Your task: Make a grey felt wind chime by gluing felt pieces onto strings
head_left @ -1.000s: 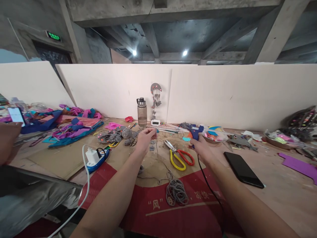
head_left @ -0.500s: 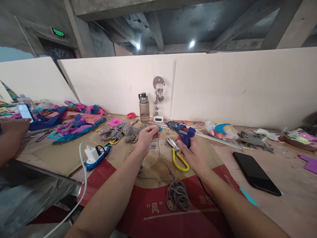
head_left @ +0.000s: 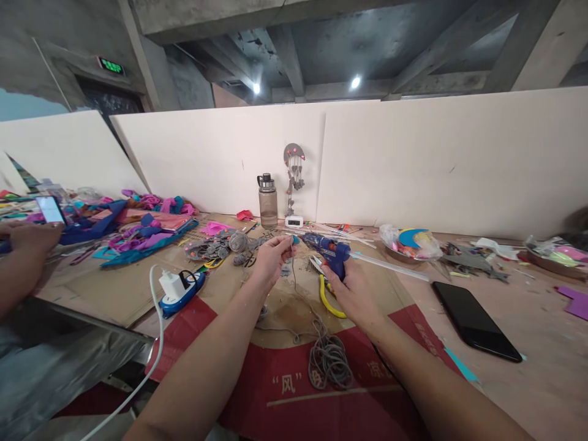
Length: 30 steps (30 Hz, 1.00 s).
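Apparently the step in hand is a gluing one, with the glue gun [head_left: 334, 252] set close to a small blue piece [head_left: 295, 239]. That piece is just left of the gun's front end, held up above the desk [head_left: 551, 380] by the left hand [head_left: 274, 260], whose grip is pinched on it at the fingertips. A gray yarn strand [head_left: 294, 278] hangs below the pinch, left of the gun, and runs to a loose heap of yarn [head_left: 329, 361] on the gun's near side; whether the strand is fastened to the piece is too small to tell. The right hand [head_left: 356, 288] has its grip wrapped around the gun's handle, though I cannot tell whether a finger presses the trigger. A clear glue stick [head_left: 390, 266] juts from the gun's rear toward the right. Gap or contact between gun and piece is unclear, and no glue can be made out. By my reading, the next move calls for a steady left pinch with the fingers clear of a likely hot end, fine aiming and a light squeeze, since little of the piece shows beyond the fingertips. Yellow-handled cutters [head_left: 323, 297] lie under the gun, partly hidden by the right hand, so there is little room to lower it.
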### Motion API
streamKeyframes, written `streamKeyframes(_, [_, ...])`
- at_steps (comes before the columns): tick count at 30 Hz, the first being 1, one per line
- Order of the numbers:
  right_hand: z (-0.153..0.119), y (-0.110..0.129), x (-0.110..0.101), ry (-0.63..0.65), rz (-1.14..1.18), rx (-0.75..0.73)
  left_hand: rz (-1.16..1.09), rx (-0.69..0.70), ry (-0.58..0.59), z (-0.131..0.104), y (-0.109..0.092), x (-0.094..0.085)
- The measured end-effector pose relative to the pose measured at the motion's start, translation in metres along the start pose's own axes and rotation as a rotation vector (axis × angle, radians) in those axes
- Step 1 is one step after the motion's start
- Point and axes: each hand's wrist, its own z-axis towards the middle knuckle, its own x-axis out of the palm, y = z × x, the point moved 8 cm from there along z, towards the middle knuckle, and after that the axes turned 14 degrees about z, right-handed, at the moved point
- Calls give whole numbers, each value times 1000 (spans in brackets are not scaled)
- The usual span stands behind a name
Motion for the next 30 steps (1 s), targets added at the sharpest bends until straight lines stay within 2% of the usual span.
streamKeyframes(16, [-1,1,2,9,-27,-4,43,23,39,-5,-3,7])
streamKeyframes(22, [-2,2,5,7,-72,-91,71,39,49,-5,-4,8])
streamKeyframes(30, [-3,-2,6,-10,-121,-96,150,78,59,-10,-10,12])
